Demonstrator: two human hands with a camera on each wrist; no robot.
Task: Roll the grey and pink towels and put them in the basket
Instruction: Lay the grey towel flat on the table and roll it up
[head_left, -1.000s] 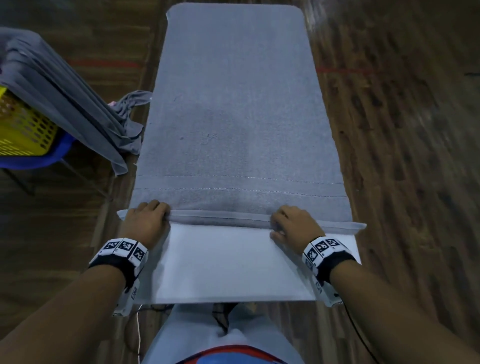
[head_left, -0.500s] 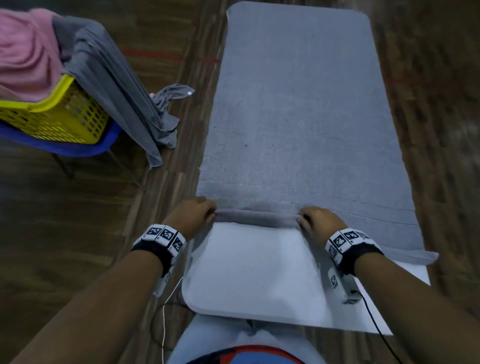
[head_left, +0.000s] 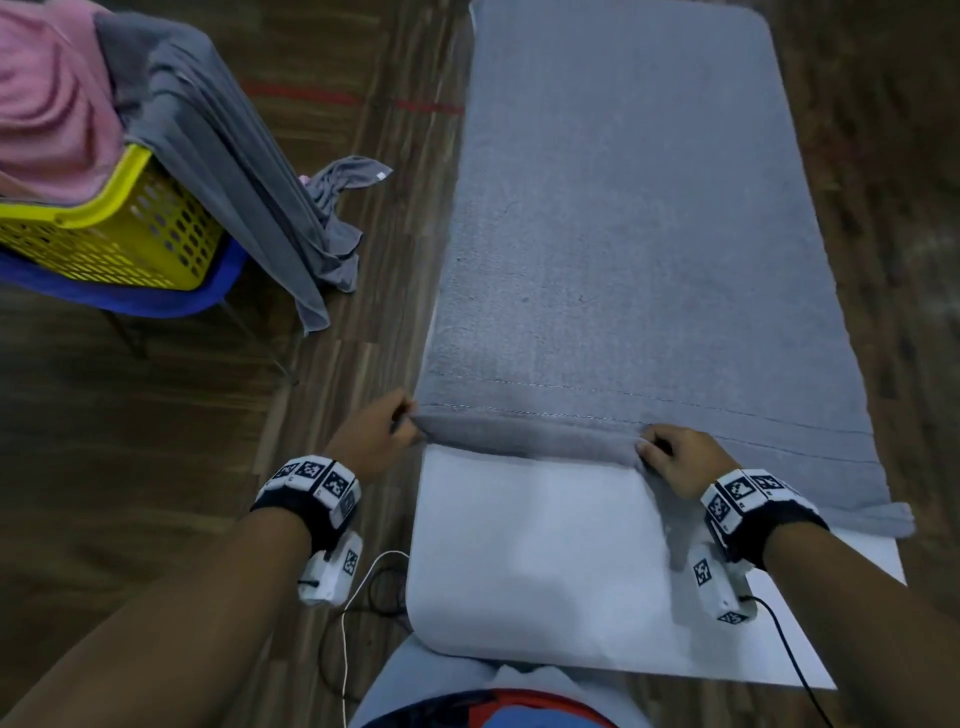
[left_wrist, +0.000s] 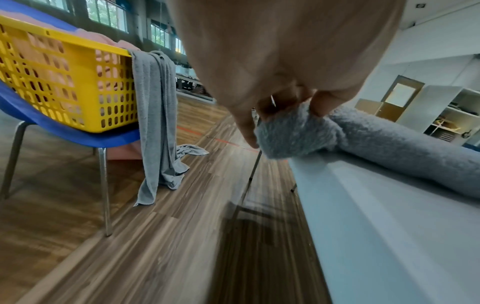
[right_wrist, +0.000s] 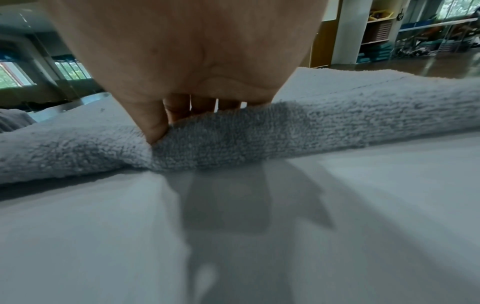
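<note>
A grey towel (head_left: 618, 218) lies flat along the white table (head_left: 530, 561), its near edge turned into a thin roll (head_left: 530, 441). My left hand (head_left: 379, 436) grips the roll's left end (left_wrist: 293, 135) at the table's left edge. My right hand (head_left: 675, 457) pinches the roll (right_wrist: 233, 139) right of its middle, thumb in front and fingers behind. Right of that hand the hem lies flatter. A pink towel (head_left: 47, 104) sits in the yellow basket (head_left: 130, 234) at the upper left.
The basket stands on a blue chair (head_left: 156, 301) left of the table, and a second grey towel (head_left: 249, 182) hangs over its rim down to the wooden floor (head_left: 156, 441). White cables (head_left: 358, 587) dangle below my left wrist.
The roll has turned further away from me and thickened, with both hands following it. The head view has swung left, bringing the basket and pink towel into sight.
</note>
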